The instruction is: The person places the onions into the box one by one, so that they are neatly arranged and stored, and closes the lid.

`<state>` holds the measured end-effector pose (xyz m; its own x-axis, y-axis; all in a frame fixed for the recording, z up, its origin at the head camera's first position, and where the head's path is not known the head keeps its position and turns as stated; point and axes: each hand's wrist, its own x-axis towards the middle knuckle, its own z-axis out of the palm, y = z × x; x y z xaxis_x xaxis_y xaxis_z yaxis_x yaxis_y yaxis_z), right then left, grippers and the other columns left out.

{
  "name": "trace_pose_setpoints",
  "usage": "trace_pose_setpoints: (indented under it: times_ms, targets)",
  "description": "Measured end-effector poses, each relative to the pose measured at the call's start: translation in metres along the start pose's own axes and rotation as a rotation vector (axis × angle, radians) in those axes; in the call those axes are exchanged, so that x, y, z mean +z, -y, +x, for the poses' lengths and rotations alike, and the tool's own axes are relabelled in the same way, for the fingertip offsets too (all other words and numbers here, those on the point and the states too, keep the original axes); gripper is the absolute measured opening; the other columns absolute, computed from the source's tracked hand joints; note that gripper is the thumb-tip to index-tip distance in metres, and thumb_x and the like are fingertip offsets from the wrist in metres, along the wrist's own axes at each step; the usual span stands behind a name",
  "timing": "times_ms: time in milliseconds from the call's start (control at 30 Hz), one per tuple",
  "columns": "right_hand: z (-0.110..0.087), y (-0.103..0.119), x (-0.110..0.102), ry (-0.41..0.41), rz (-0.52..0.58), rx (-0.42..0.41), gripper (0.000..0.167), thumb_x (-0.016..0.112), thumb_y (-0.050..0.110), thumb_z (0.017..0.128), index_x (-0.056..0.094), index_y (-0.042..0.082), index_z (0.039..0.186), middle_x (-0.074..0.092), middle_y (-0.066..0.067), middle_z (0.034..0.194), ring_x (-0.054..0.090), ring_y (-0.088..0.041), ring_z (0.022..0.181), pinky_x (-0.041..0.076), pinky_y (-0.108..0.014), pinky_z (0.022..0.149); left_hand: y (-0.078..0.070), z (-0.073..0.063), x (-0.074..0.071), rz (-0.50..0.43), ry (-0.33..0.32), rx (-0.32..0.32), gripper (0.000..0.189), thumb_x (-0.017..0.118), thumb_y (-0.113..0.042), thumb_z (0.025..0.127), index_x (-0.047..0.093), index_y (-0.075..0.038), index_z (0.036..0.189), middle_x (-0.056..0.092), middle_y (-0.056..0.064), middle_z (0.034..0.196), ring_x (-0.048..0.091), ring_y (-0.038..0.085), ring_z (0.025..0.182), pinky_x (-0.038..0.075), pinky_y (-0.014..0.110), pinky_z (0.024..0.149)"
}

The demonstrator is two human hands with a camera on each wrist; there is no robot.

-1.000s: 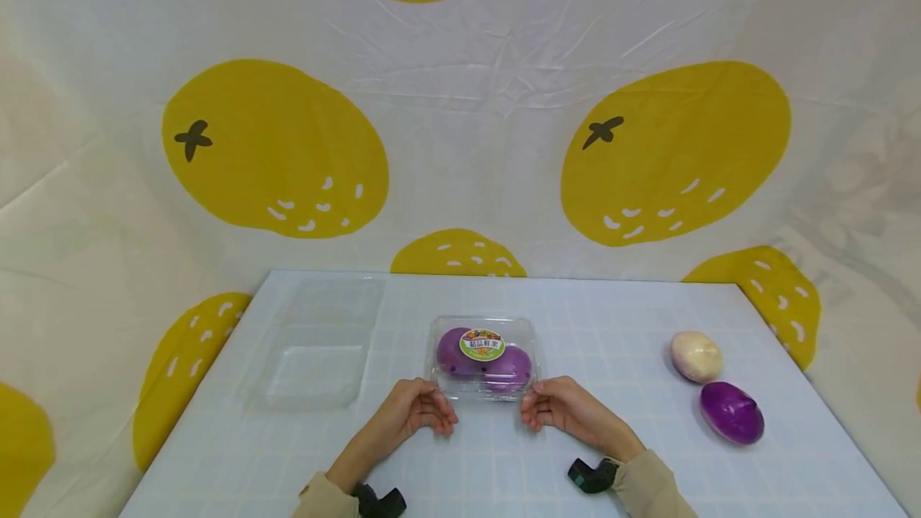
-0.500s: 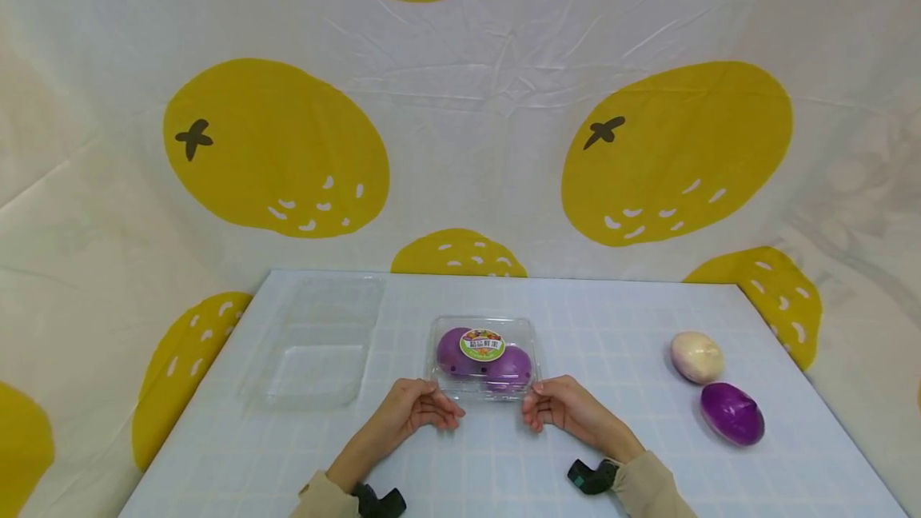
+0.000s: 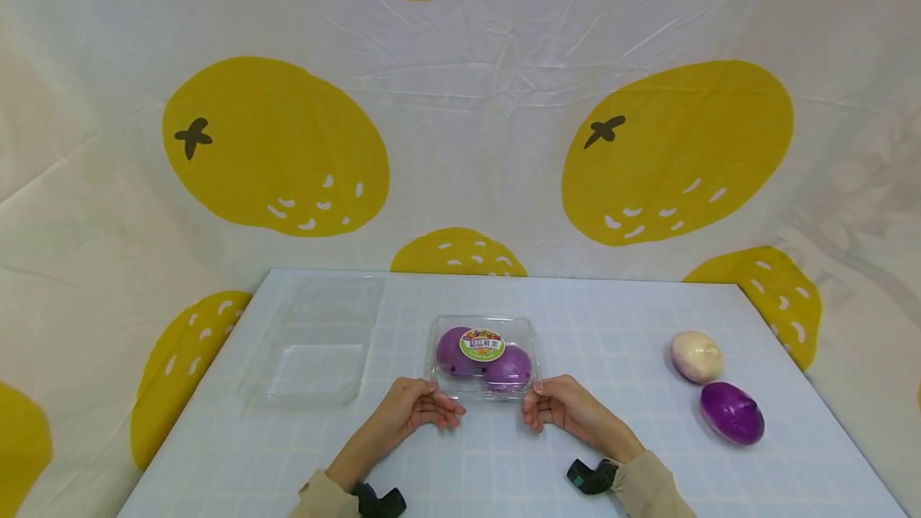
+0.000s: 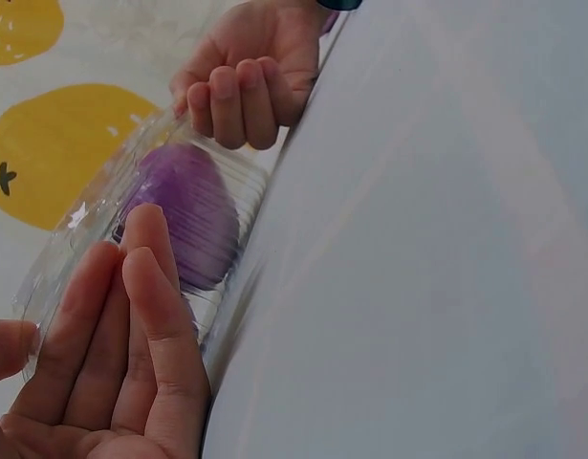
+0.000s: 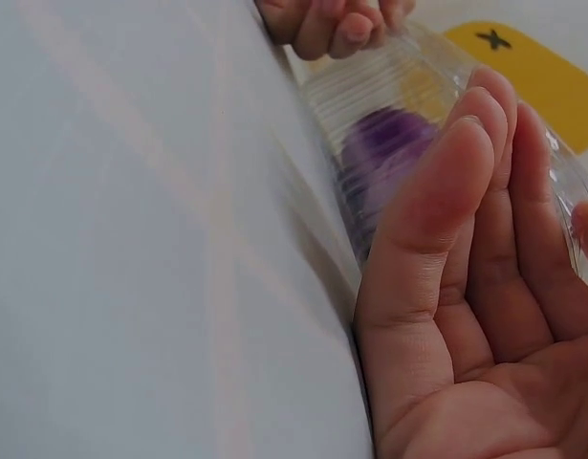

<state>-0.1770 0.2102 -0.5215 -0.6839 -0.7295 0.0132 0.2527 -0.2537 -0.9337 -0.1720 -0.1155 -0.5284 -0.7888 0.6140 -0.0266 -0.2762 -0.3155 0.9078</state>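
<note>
A closed clear plastic clamshell box (image 3: 446, 328) stands on the table with two round purple vegetables (image 3: 508, 366) inside, and an oval fruit sticker (image 3: 482, 345) on its lid. At its near left corner, my left hand (image 3: 420, 406) pinches the rim between thumb and fingers. My right hand (image 3: 564, 410) does the same at the near right corner. In the left wrist view, the rim runs between the left thumb and the fingers (image 4: 93, 287); the other fingers extend below, slightly bent. The right wrist view shows the right fingers (image 5: 437, 191) along the box's front side.
An opened, clear plastic box (image 3: 316, 374) lies at the left of the white table (image 3: 460, 470). To the right are a cream-coloured round vegetable (image 3: 696, 357) and a glossy purple onion-like one (image 3: 731, 413). A fruit-print cloth (image 3: 468, 142) hangs behind the table's back edge.
The left hand's fingers have shifted slightly to the right along the box's front. The box, the right hand and the other things stay where they were.
</note>
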Motion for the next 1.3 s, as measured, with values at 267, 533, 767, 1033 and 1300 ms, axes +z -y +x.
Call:
trace_pose_setpoints:
  times_ms: [267,533,767,1033,1300]
  targets:
    - [0.0002,-0.0015,-0.0020,-0.025,-0.020,0.015,0.039,0.035,0.007,0.105,0.072,0.004,0.095,0.073,-0.007,0.092,0.067,-0.014,0.079,0.057,-0.026,0.071,0.0014,0.0001,-0.0015,-0.006,0.011,0.001,0.041,0.041,-0.015,0.104,0.075,0.006,0.096,0.072,0.023,0.102,0.074,0.024,0.086,0.060,0.028,0.074]
    - [0.0003,-0.0018,-0.0031,-0.022,-0.010,0.015,0.039,0.034,0.008,0.106,0.072,0.004,0.097,0.072,-0.008,0.093,0.067,-0.015,0.080,0.058,-0.027,0.072,0.0012,0.0008,-0.0009,-0.007,0.008,0.010,0.041,0.041,-0.015,0.104,0.074,0.008,0.096,0.072,0.024,0.102,0.074,0.025,0.086,0.060,0.029,0.073]
    - [0.0003,-0.0021,-0.0030,-0.018,0.025,0.026,0.037,0.036,0.010,0.106,0.071,0.003,0.097,0.072,-0.009,0.095,0.067,-0.016,0.083,0.058,-0.027,0.075,0.0013,0.0009,-0.0006,-0.012,0.008,0.005,0.043,0.039,-0.015,0.105,0.074,0.007,0.095,0.072,0.023,0.101,0.074,0.025,0.086,0.061,0.030,0.073]
    - [0.0012,-0.0019,-0.0034,0.012,0.046,0.008,0.039,0.032,0.008,0.106,0.071,0.002,0.100,0.072,-0.010,0.097,0.067,-0.017,0.085,0.058,-0.029,0.077,-0.0002,0.0000,0.0006,-0.017,-0.020,-0.014,0.042,0.041,-0.017,0.105,0.074,0.006,0.095,0.073,0.022,0.100,0.074,0.025,0.086,0.061,0.032,0.076]
    - [0.0036,0.0037,-0.0063,-0.004,0.043,0.061,0.040,0.031,0.009,0.107,0.070,0.001,0.101,0.071,-0.012,0.100,0.068,-0.019,0.089,0.058,-0.033,0.082,-0.0059,0.0030,0.0022,0.042,-0.096,-0.086,0.040,0.042,-0.015,0.103,0.074,0.007,0.093,0.073,0.023,0.099,0.073,0.025,0.083,0.061,0.032,0.075]
